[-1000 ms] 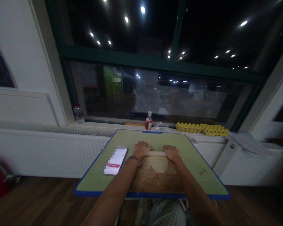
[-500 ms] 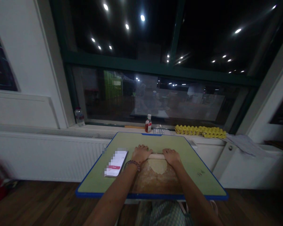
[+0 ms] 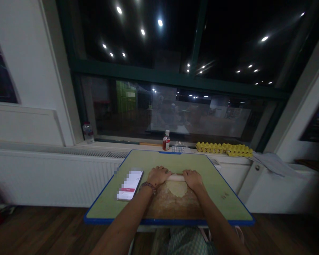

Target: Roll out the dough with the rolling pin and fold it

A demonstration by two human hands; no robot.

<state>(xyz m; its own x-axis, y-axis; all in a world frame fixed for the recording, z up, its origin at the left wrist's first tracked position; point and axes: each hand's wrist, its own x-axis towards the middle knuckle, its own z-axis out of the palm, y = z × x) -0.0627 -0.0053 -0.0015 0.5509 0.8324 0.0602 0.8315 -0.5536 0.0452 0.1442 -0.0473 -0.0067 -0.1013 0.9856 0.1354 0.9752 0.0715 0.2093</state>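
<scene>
A pale wooden rolling pin (image 3: 175, 177) lies crosswise over the far part of a flat sheet of dough (image 3: 177, 189). My left hand (image 3: 159, 175) is closed over its left end, and a bracelet circles that wrist. The right end is under my right hand (image 3: 192, 177), whose fingers curl over it. Beneath the dough is a brown wooden board (image 3: 172, 209) dusted with flour. Left of my left hand rests a phone (image 3: 130, 186) with a lit, partly pixelated screen.
The board lies on a small green table (image 3: 149, 157) with a blue edge. Behind, the windowsill holds a bottle of red liquid (image 3: 166, 140), yellow egg trays (image 3: 224, 148) and a clear plastic bottle (image 3: 88, 132). A white radiator (image 3: 53, 180) stands to the left.
Both hands stay on the rolling pin, with little visible shift along the dough. The whole view has moved slightly.
</scene>
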